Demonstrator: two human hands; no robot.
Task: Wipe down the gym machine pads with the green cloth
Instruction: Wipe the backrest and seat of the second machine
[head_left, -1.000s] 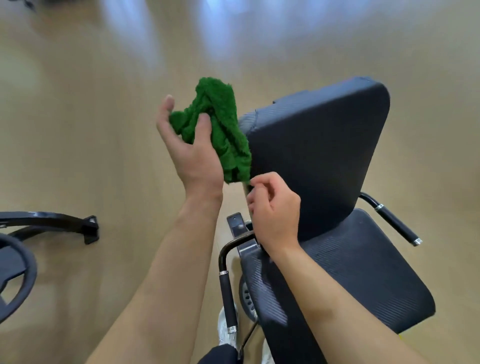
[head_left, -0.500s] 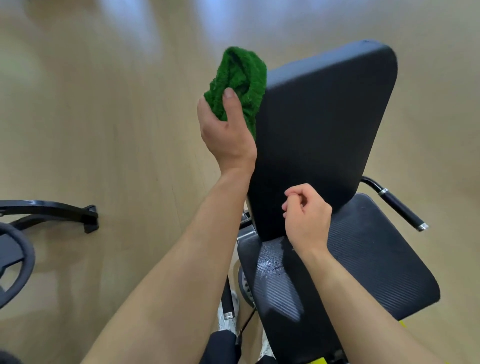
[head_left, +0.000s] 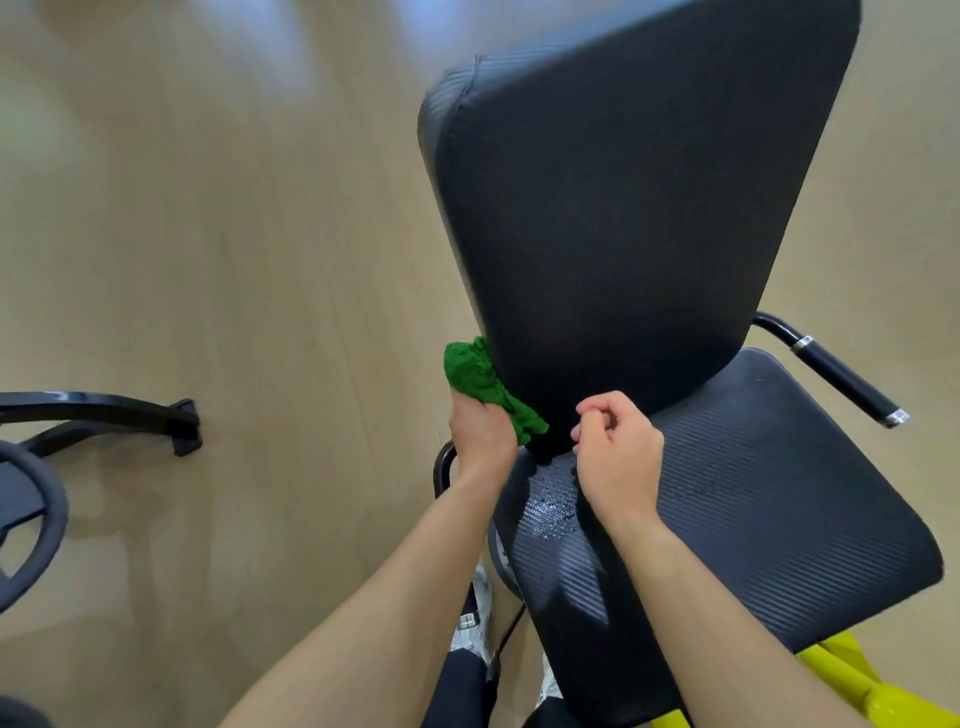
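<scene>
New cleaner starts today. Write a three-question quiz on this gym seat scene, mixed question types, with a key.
1. True or false: the left hand grips the green cloth.
2. Where does the cloth touch the back pad? A) top edge B) lower left edge C) right edge
3. Fill in: wet droplets show on the ____ pad, below the loosely curled, empty right hand.

Key: 1 true; 2 B; 3 seat.

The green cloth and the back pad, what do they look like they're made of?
Green cloth: looks like fluffy microfibre or terry, going by its nubby, matte pile. Back pad: probably vinyl or faux leather over padding, with a fine ribbed texture, slight sheen and a stitched seam at the edge.
</scene>
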